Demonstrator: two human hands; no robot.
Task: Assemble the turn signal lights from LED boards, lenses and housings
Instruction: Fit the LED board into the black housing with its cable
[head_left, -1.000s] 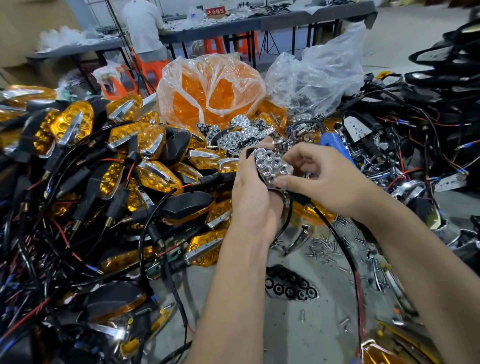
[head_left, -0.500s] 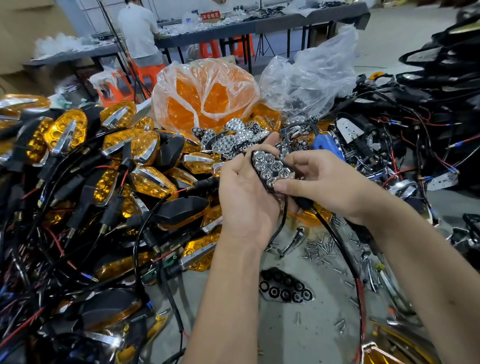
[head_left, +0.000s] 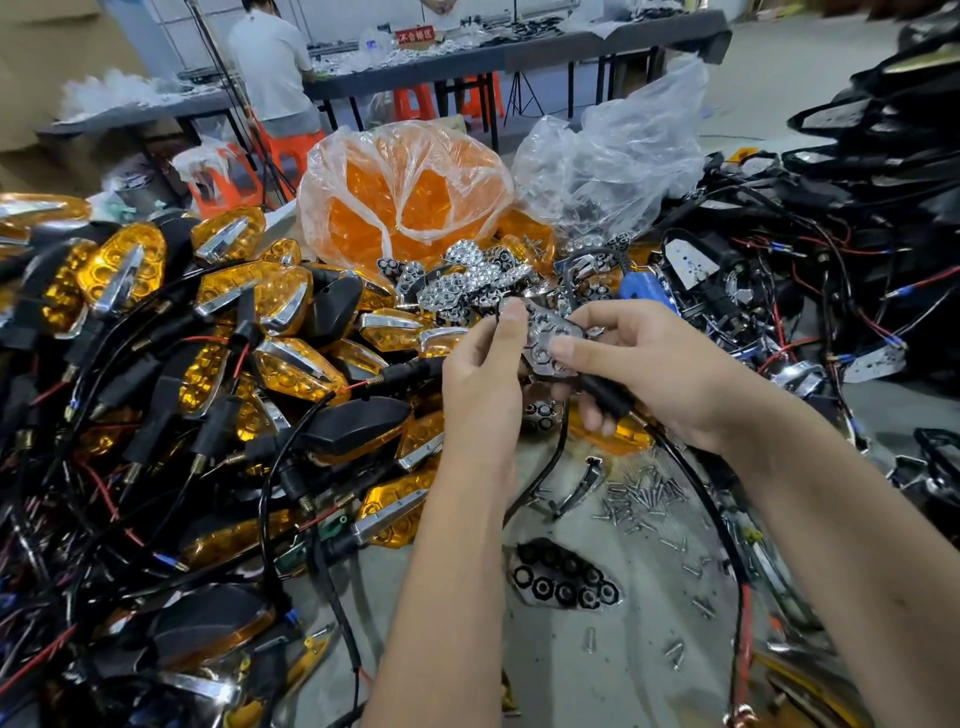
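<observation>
both hands met over the middle of the table (head_left: 597, 670), holding one half-built turn signal between them. the left hand (head_left: 483, 384) gripped its near side, fingers curled around the housing and the thumb laid along the upper edge. the right hand (head_left: 654, 369) pinched the chrome reflector (head_left: 545, 340), with its honeycomb cups facing up, forefinger pressed on its face and the lower fingers wrapped around the black stem (head_left: 605, 397). a black cable (head_left: 696, 499) ran down from that stem toward the near right edge. directly below the hands lay a black honeycomb insert (head_left: 563, 579), with loose screws (head_left: 644, 499) scattered just right of it. finished amber signals (head_left: 291, 358) with tangled wires were heaped to the left, a clear bag of orange lenses (head_left: 405, 192) stood behind, and spare chrome reflectors (head_left: 467, 275) lay piled just beyond the hands.
</observation>
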